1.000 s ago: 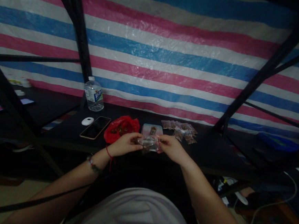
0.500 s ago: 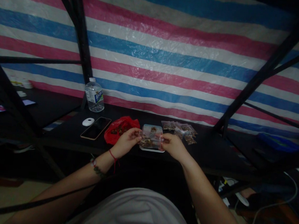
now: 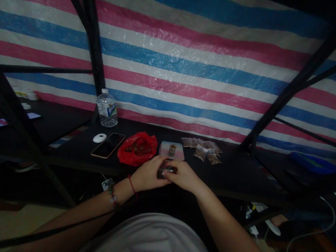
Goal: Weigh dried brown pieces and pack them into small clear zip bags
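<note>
My left hand point(image 3: 148, 174) and my right hand point(image 3: 181, 175) meet at the front edge of a black table point(image 3: 228, 173). Between their pinched fingers is a small clear plastic bag point(image 3: 164, 169) with brown bits inside. Just behind them lies a small flat scale point(image 3: 172, 150) with a little brown heap on it. To its left sits a red plastic bag point(image 3: 137, 149) with brown pieces in it. To its right lie several small filled clear bags point(image 3: 203, 149).
A phone point(image 3: 108, 144), a small white oval object point(image 3: 99, 137) and a water bottle point(image 3: 107, 108) stand at the table's left. Black metal frame bars point(image 3: 92, 38) rise in front of a striped tarpaulin point(image 3: 190, 58). Cables and a white plug lie on the floor at the right point(image 3: 267, 223).
Both hands have come down and closer together, from holding the small bag spread above the scale to pinching it near the table's front edge. The scale now shows uncovered.
</note>
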Available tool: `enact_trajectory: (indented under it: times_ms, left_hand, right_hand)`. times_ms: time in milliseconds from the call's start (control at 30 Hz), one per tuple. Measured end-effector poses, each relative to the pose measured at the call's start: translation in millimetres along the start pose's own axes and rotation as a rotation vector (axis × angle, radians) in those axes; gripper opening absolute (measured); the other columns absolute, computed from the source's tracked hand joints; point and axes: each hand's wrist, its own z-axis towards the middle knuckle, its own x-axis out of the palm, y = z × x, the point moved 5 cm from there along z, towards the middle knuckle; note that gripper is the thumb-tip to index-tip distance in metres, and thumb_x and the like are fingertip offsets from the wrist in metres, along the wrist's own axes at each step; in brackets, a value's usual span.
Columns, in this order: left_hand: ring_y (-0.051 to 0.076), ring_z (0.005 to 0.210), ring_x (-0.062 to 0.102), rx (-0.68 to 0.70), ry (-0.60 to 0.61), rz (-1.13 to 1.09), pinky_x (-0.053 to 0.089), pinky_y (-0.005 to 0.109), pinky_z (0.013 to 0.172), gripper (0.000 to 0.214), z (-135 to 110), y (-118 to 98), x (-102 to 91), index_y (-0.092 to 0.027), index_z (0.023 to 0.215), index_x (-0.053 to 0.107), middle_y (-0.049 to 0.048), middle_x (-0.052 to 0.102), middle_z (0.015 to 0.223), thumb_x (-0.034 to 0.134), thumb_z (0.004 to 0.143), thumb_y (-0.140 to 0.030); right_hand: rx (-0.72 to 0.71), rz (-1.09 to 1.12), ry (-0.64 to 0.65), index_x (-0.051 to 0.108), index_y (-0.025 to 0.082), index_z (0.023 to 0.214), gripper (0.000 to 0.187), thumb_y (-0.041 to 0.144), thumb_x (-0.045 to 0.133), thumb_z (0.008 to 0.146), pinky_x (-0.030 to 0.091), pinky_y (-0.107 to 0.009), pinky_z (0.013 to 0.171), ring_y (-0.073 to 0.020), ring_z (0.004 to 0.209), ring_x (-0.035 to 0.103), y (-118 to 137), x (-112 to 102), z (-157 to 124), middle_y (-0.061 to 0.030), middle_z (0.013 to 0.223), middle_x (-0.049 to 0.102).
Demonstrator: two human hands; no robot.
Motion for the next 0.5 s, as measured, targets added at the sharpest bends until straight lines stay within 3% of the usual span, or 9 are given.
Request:
enact_trajectory:
  times_ms: [167, 300, 367, 433, 500]
  left_hand:
    - [0.021, 0.086, 0.06, -0.07, -0.001, -0.201, 0.047, 0.033, 0.078, 0.039, 3.4, 17.2, 0.5, -0.019, 0.104, 0.057, 0.0064, 0.063, 0.096, 0.068, 0.072, -0.039]
    - [0.016, 0.078, 0.057, -0.267, -0.095, -0.561, 0.045, 0.029, 0.073, 0.041, 3.2, 35.9, 3.4, -0.018, 0.099, 0.056, 0.0027, 0.06, 0.085, 0.064, 0.074, -0.049]
    - [0.014, 0.074, 0.055, -0.362, -0.16, -0.805, 0.044, 0.027, 0.07, 0.047, 1.9, 41.0, 6.2, -0.017, 0.1, 0.056, 0.0017, 0.057, 0.081, 0.06, 0.075, -0.056]
    - [0.012, 0.07, 0.054, -0.438, -0.196, -1.006, 0.044, 0.025, 0.065, 0.051, 0.5, 42.6, 9.6, -0.016, 0.101, 0.056, 0.0013, 0.056, 0.078, 0.058, 0.075, -0.06]
    - [0.012, 0.068, 0.054, -0.484, -0.208, -1.112, 0.043, 0.024, 0.063, 0.052, -0.4, 42.9, 11.5, -0.015, 0.1, 0.056, 0.0011, 0.056, 0.076, 0.06, 0.074, -0.06]
  right_hand:
    - [-0.032, 0.065, -0.068, 0.071, 0.021, 0.085, 0.015, 0.024, 0.056, 0.084, 0.046, -0.028, 0.074, -0.0166, 0.08, 0.061, -8.8, 4.0, 9.6, -0.0024, 0.084, 0.068]
    - [0.037, 0.033, -0.365, 0.068, 0.02, 0.093, 0.019, 0.03, 0.056, 0.083, 0.049, -0.031, 0.076, -0.0187, 0.087, 0.061, -41.1, -15.7, 30.6, -0.0061, 0.096, 0.065]
    - [0.079, -0.053, -0.469, 0.063, 0.02, 0.109, 0.035, 0.03, 0.063, 0.076, 0.047, -0.037, 0.087, -0.0224, 0.102, 0.058, -62.6, -23.3, 44.5, -0.0091, 0.111, 0.062]
    - [0.137, -0.141, -0.46, 0.057, 0.019, 0.121, 0.053, 0.029, 0.069, 0.07, 0.041, -0.042, 0.098, -0.026, 0.116, 0.052, -84.9, -24.1, 59.4, -0.012, 0.122, 0.058]
    - [0.219, -0.152, -0.386, 0.058, 0.018, 0.121, 0.055, 0.029, 0.071, 0.068, 0.04, -0.042, 0.099, -0.0266, 0.115, 0.055, -105.9, -19.8, 71.2, -0.0126, 0.122, 0.06]
